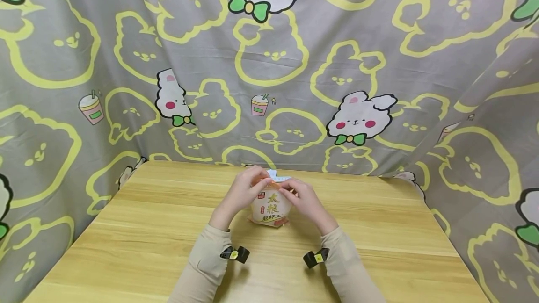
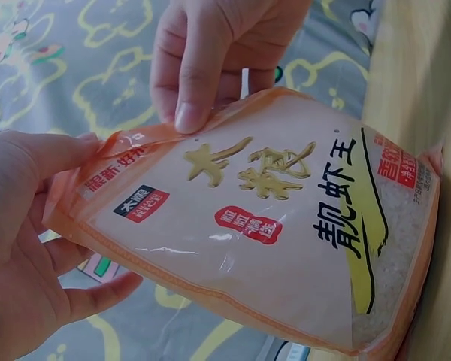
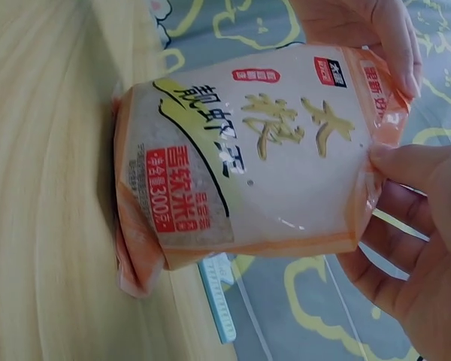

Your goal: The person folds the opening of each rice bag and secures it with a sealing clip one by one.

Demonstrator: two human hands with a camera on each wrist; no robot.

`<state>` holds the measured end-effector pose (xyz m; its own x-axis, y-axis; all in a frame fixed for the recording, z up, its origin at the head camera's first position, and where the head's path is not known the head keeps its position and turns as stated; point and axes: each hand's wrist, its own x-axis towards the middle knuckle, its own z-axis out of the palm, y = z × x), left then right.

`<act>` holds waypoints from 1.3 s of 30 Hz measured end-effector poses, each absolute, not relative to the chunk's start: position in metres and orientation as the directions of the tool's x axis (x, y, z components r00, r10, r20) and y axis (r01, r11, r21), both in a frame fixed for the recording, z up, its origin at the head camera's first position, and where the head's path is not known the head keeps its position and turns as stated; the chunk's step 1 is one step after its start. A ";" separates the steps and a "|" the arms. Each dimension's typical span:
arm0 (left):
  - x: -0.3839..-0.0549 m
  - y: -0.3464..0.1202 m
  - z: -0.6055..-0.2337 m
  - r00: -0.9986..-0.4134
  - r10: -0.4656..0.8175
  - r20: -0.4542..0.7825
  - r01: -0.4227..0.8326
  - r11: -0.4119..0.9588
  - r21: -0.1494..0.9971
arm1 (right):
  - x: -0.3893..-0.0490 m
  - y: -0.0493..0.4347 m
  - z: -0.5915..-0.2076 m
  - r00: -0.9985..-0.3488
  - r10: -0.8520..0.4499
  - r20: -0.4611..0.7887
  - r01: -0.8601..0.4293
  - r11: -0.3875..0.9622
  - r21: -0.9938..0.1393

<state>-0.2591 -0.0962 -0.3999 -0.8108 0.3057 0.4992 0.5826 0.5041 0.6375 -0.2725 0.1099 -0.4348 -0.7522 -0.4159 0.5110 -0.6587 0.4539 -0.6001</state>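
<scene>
Desk (image 1: 147, 228): pale wood grain. Light-blue strip (image 3: 219, 308) with fine markings, near middle of desk's far edge; partly hidden. Grey cloth (image 1: 290, 36) hangs beyond far, left and right edges, folded in places; print of yellow animal outlines, white rabbits, pink cups.

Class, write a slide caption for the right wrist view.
Left hand and right hand hold the top of a rice bag standing on a table.
</scene>
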 end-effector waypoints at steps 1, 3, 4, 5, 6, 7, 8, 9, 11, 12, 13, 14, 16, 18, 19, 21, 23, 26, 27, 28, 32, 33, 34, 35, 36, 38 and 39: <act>-0.259 -0.096 -0.400 -0.812 0.306 0.497 0.581 0.502 0.641 | -0.273 0.111 -0.435 -0.758 -0.418 0.500 -0.652 0.455 -0.607; -0.260 -0.097 -0.400 -0.813 0.306 0.496 0.581 0.500 0.643 | -0.274 0.113 -0.435 -0.766 -0.426 0.481 -0.641 0.454 -0.619; -0.260 -0.097 -0.401 -0.812 0.305 0.497 0.581 0.499 0.643 | -0.275 0.114 -0.435 -0.770 -0.430 0.470 -0.635 0.454 -0.625; -0.260 -0.097 -0.401 -0.811 0.305 0.499 0.582 0.499 0.642 | -0.275 0.115 -0.435 -0.774 -0.436 0.460 -0.630 0.455 -0.629; -0.260 -0.097 -0.401 -0.810 0.305 0.502 0.584 0.500 0.639 | -0.276 0.117 -0.435 -0.778 -0.442 0.447 -0.624 0.459 -0.633; -0.261 -0.097 -0.401 -0.808 0.305 0.505 0.587 0.501 0.636 | -0.276 0.118 -0.435 -0.783 -0.448 0.431 -0.615 0.461 -0.639; -0.261 -0.097 -0.401 -0.806 0.304 0.507 0.588 0.502 0.634 | -0.277 0.120 -0.434 -0.785 -0.455 0.421 -0.612 0.462 -0.642; -0.261 -0.097 -0.401 -0.805 0.303 0.510 0.590 0.503 0.632 | -0.277 0.121 -0.434 -0.788 -0.461 0.408 -0.606 0.463 -0.647; -0.261 -0.097 -0.401 -0.803 0.302 0.514 0.592 0.503 0.629 | -0.277 0.124 -0.433 -0.792 -0.477 0.382 -0.595 0.464 -0.656; -0.261 -0.097 -0.401 -0.802 0.303 0.514 0.593 0.503 0.629 | -0.278 0.126 -0.433 -0.794 -0.483 0.368 -0.589 0.464 -0.662; -0.261 -0.097 -0.401 -0.802 0.302 0.515 0.593 0.503 0.629 | -0.278 0.127 -0.432 -0.797 -0.490 0.354 -0.583 0.466 -0.666; -0.261 -0.097 -0.401 -0.802 0.302 0.515 0.593 0.502 0.630 | -0.278 0.128 -0.432 -0.798 -0.496 0.341 -0.577 0.469 -0.668; -0.261 -0.098 -0.401 -0.802 0.303 0.514 0.593 0.502 0.630 | -0.279 0.131 -0.432 -0.805 -0.505 0.312 -0.561 0.477 -0.676; -0.261 -0.098 -0.401 -0.802 0.304 0.514 0.593 0.502 0.629 | -0.280 0.133 -0.431 -0.812 -0.511 0.283 -0.545 0.487 -0.683; -0.261 -0.098 -0.401 -0.802 0.303 0.514 0.593 0.503 0.629 | -0.280 0.133 -0.431 -0.813 -0.514 0.271 -0.539 0.492 -0.684; -0.261 -0.098 -0.401 -0.803 0.304 0.513 0.592 0.503 0.629 | -0.281 0.135 -0.432 -0.817 -0.521 0.248 -0.526 0.497 -0.690; -0.261 -0.099 -0.401 -0.804 0.303 0.512 0.591 0.504 0.630 | -0.282 0.136 -0.432 -0.817 -0.530 0.228 -0.518 0.498 -0.696; -0.261 -0.099 -0.401 -0.804 0.304 0.511 0.591 0.502 0.631 | -0.283 0.138 -0.432 -0.816 -0.541 0.205 -0.507 0.499 -0.703; -0.261 -0.099 -0.401 -0.804 0.305 0.511 0.591 0.501 0.632 | -0.283 0.139 -0.432 -0.816 -0.543 0.197 -0.504 0.501 -0.704; -0.261 -0.099 -0.401 -0.804 0.305 0.511 0.591 0.501 0.632 | -0.283 0.140 -0.432 -0.814 -0.547 0.194 -0.504 0.501 -0.703; -0.261 -0.099 -0.401 -0.806 0.304 0.509 0.589 0.501 0.634 | -0.283 0.143 -0.432 -0.808 -0.562 0.176 -0.505 0.507 -0.699; -0.261 -0.099 -0.401 -0.807 0.303 0.507 0.588 0.501 0.635 | -0.284 0.144 -0.432 -0.807 -0.565 0.171 -0.504 0.510 -0.697; -0.261 -0.099 -0.401 -0.808 0.303 0.506 0.586 0.501 0.637 | -0.284 0.145 -0.432 -0.807 -0.567 0.167 -0.503 0.512 -0.696; -0.261 -0.099 -0.401 -0.809 0.302 0.504 0.584 0.501 0.639 | -0.284 0.146 -0.433 -0.806 -0.569 0.162 -0.503 0.514 -0.695; -0.261 -0.099 -0.401 -0.810 0.302 0.502 0.583 0.501 0.640 | -0.284 0.146 -0.433 -0.805 -0.572 0.158 -0.503 0.517 -0.693; -0.262 -0.099 -0.401 -0.812 0.303 0.499 0.581 0.500 0.642 | -0.285 0.147 -0.434 -0.805 -0.572 0.154 -0.502 0.521 -0.690; -0.261 -0.099 -0.401 -0.813 0.304 0.496 0.580 0.500 0.643 | -0.285 0.147 -0.433 -0.805 -0.573 0.154 -0.503 0.521 -0.690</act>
<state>-0.2615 -0.0988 -0.4010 -0.8132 0.3035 0.4965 0.5795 0.5003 0.6433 -0.2851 0.1469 -0.4334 -0.8048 -0.5733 0.1537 -0.5029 0.5211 -0.6896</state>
